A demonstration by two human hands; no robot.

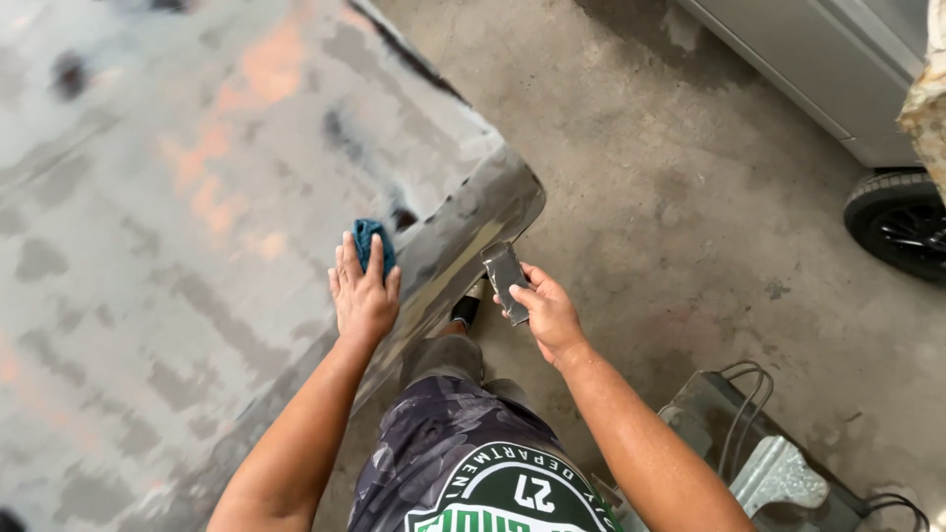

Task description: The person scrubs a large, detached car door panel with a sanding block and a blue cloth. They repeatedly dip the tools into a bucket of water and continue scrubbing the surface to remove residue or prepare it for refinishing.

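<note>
My left hand (362, 294) lies flat on a dark teal cloth (373, 242), pressing it against the sanded grey car panel (197, 227) close to its rounded corner. The panel is patchy, with grey filler and orange-pink spots. My right hand (548, 312) hangs off the panel over the concrete floor, closed around a small flat grey sanding block (504, 274) that sticks up from the fingers. Below me I see my camouflage shorts and one dark shoe (465, 309).
Concrete floor (690, 197) spreads to the right of the panel. A silver car body (838, 69) and its black tyre (899, 223) stand at the upper right. A grey metal machine with cables (759, 443) sits on the floor at the lower right.
</note>
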